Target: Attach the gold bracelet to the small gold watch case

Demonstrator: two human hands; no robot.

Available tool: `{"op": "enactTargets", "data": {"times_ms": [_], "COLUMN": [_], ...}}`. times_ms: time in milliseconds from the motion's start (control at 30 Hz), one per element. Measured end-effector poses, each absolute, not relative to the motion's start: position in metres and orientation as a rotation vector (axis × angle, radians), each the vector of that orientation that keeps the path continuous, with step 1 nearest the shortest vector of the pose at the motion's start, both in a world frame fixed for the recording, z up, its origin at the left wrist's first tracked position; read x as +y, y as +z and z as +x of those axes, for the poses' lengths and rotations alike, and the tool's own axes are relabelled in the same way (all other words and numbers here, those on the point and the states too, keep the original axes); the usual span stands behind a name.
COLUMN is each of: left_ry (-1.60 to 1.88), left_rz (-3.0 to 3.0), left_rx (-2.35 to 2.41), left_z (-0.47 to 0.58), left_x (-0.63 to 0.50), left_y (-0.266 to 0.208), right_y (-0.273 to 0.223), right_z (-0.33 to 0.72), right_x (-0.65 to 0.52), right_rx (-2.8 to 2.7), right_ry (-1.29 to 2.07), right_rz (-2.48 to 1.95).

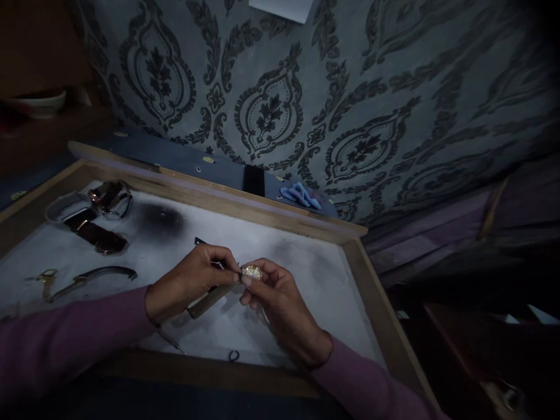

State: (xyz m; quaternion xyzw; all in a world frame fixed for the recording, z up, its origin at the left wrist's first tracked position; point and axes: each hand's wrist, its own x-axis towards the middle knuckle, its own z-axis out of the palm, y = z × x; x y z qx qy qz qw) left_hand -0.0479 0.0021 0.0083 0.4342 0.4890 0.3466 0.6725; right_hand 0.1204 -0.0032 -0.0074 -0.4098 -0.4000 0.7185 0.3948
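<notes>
Between the thumb and fingers of my right hand (280,294) is a small round gold-rimmed watch (252,272) with a pale dial. My left hand (199,280) is closed in a pinch right at the watch's left edge. Whatever sits between those fingertips is too small and dark to name. Below my left hand a flat brownish strip (201,306) shows, partly covered by the hand. A thin pointed tool (172,343) lies near my left wrist, and a small dark ring (234,355) rests at the tray's front edge.
A wooden-framed tray (363,274) with a white base surrounds the work. At its left lie several watches, including a dark-strapped watch (94,232), a curved black strap (107,271) and a gold piece (47,280). Behind the frame are a dark block (254,180) and a blue cloth (301,195).
</notes>
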Motion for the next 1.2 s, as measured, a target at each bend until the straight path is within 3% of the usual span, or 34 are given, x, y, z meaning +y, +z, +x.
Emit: {"op": "enactTargets", "data": {"times_ms": [1200], "left_ry": [0.748], "left_rz": [1.123], "left_rx": [1.098], "left_z": [-0.0505], "left_x": [0.0037], "left_y": [0.0043], "right_y": [-0.006], "right_z": [0.1209], "right_x": [-0.0045], "right_rx": [-1.069], "right_ry": [1.8], "right_rz": [-1.058]}}
